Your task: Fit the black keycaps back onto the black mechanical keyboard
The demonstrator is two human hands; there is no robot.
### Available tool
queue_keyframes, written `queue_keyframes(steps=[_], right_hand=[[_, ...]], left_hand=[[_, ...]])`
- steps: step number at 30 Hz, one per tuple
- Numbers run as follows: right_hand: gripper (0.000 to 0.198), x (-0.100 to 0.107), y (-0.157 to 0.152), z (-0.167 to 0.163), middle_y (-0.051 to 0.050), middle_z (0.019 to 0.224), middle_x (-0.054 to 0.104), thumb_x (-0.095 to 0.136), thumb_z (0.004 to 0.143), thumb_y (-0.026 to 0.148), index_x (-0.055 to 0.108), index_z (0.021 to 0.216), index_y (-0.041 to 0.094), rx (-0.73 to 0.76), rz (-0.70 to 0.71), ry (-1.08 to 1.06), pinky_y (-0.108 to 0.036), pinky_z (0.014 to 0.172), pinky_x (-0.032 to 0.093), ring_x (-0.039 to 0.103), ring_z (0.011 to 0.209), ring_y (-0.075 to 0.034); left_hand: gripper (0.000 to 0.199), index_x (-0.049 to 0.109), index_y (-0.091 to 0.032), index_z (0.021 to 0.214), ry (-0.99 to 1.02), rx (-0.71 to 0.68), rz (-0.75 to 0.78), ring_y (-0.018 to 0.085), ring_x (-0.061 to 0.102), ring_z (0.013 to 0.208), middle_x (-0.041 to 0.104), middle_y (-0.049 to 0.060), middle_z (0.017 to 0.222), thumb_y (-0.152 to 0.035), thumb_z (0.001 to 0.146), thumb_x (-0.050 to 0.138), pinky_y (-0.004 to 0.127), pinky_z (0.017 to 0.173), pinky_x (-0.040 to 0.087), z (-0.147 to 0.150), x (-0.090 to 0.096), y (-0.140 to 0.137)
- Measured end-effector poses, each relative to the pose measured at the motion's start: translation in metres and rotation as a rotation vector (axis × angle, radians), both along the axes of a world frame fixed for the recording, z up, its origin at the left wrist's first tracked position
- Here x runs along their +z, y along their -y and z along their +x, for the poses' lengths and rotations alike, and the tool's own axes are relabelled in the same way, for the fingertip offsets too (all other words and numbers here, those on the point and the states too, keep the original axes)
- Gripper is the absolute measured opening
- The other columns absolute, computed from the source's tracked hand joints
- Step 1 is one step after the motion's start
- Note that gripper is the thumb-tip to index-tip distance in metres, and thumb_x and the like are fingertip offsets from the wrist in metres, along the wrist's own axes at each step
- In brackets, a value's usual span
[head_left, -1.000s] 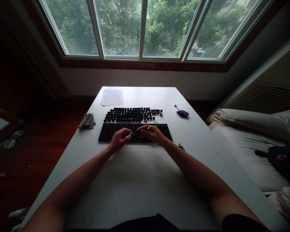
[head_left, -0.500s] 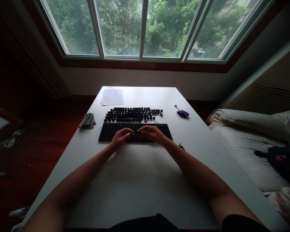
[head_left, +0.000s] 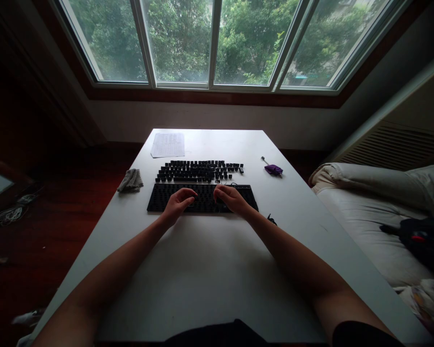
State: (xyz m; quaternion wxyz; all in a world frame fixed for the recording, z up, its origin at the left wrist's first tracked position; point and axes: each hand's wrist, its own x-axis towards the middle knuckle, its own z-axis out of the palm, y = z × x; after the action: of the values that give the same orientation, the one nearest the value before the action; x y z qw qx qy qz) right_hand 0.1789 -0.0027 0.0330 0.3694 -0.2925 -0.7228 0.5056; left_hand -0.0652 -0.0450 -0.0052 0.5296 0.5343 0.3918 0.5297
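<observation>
Black keyboard lies across the middle of the white table, and both hands rest on it. Left hand curls fingers down onto the left-centre part; right hand does likewise just right of centre. Whether either grip holds anything, I cannot tell. Loose black keycaps sit in rows just behind the keyboard.

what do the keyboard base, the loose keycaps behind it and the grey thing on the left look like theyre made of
Keyboard base: probably matte black plastic, dark and without glare. Loose keycaps: likely the same dull black plastic, small hard-edged blocks laid in rows. Grey thing: seems to be soft cloth, crumpled with folds and no sheen. The dim light leaves finer texture unclear.
</observation>
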Motion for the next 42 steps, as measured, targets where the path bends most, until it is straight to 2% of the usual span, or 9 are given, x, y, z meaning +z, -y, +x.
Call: queue_keyframes(steps=[3,10,15,20,26,29,34,39,42], right_hand=[[0.044,-0.003,0.001,-0.002,0.000,0.068,0.057,0.049,0.096,0.059,0.058,0.081,0.019,-0.045,0.038,0.071,-0.027,0.066,0.045,0.053,0.064,-0.014],[0.031,-0.008,0.012,-0.011,0.004,0.065,0.054,0.056,0.094,0.049,0.064,0.089,0.019,-0.109,0.294,0.360,-0.023,0.060,0.035,0.043,0.059,-0.011],[0.030,-0.013,0.014,-0.017,0.006,0.062,0.053,0.066,0.087,0.048,0.068,0.099,0.021,-0.126,0.320,0.419,-0.023,0.057,0.032,0.043,0.056,-0.011],[0.029,-0.017,0.017,-0.020,0.003,0.066,0.058,0.067,0.087,0.047,0.070,0.099,0.021,-0.145,0.353,0.418,-0.023,0.059,0.034,0.046,0.058,-0.011],[0.023,-0.017,0.018,-0.020,0.001,0.073,0.064,0.066,0.088,0.041,0.070,0.099,0.022,-0.157,0.389,0.434,-0.023,0.061,0.036,0.051,0.061,-0.012],[0.023,-0.015,0.013,-0.016,0.001,0.071,0.064,0.065,0.087,0.041,0.069,0.099,0.022,-0.196,0.419,0.466,-0.023,0.061,0.035,0.051,0.061,-0.013],[0.026,-0.010,-0.015,0.000,-0.001,0.073,0.066,0.061,0.089,0.042,0.068,0.102,0.021,-0.328,0.482,0.576,-0.025,0.063,0.036,0.055,0.063,-0.015],[0.028,-0.009,-0.055,0.013,-0.005,0.089,0.074,0.057,0.092,0.041,0.067,0.110,0.023,-0.420,0.584,0.861,-0.028,0.068,0.038,0.065,0.077,-0.021],[0.028,-0.009,-0.073,0.014,-0.007,0.100,0.075,0.055,0.095,0.039,0.066,0.114,0.023,-0.377,0.624,1.008,-0.029,0.071,0.039,0.067,0.085,-0.023]], left_hand=[[0.026,0.067,-0.017,0.101,-0.030,-0.002,0.017,0.017,0.064,0.096,0.069,0.006,0.106,-0.033,0.083,0.074,0.032,0.088,0.054,0.000,0.001,0.000],[0.026,0.064,-0.017,0.095,-0.008,-0.052,0.035,0.017,0.066,0.090,0.068,0.005,0.101,-0.032,0.079,0.078,0.035,0.089,0.055,0.007,0.000,0.002],[0.025,0.062,-0.017,0.095,-0.007,-0.091,0.059,0.017,0.065,0.091,0.067,0.005,0.098,-0.030,0.080,0.077,0.032,0.086,0.054,0.009,-0.003,0.004],[0.026,0.063,-0.016,0.095,-0.021,-0.099,0.076,0.016,0.065,0.090,0.067,0.004,0.096,-0.031,0.080,0.078,0.030,0.082,0.053,0.010,-0.004,0.004],[0.027,0.064,-0.017,0.102,-0.071,-0.091,0.073,0.019,0.066,0.093,0.068,0.007,0.101,-0.035,0.084,0.074,0.032,0.086,0.053,0.009,0.000,0.007],[0.025,0.064,-0.018,0.107,-0.196,-0.043,0.132,0.019,0.066,0.095,0.068,0.007,0.104,-0.034,0.088,0.068,0.034,0.087,0.053,0.007,0.001,0.008],[0.014,0.067,-0.022,0.102,-0.624,0.093,0.391,0.023,0.060,0.107,0.065,0.008,0.110,-0.026,0.090,0.061,0.041,0.098,0.048,0.007,0.002,0.010],[0.030,0.066,-0.025,0.116,-0.888,0.079,0.483,0.029,0.054,0.119,0.062,0.009,0.124,-0.022,0.085,0.065,0.049,0.106,0.041,0.006,-0.007,0.009],[0.037,0.065,-0.026,0.121,-0.962,0.030,0.503,0.031,0.052,0.123,0.060,0.009,0.129,-0.023,0.084,0.068,0.052,0.108,0.038,0.003,-0.010,0.006]])
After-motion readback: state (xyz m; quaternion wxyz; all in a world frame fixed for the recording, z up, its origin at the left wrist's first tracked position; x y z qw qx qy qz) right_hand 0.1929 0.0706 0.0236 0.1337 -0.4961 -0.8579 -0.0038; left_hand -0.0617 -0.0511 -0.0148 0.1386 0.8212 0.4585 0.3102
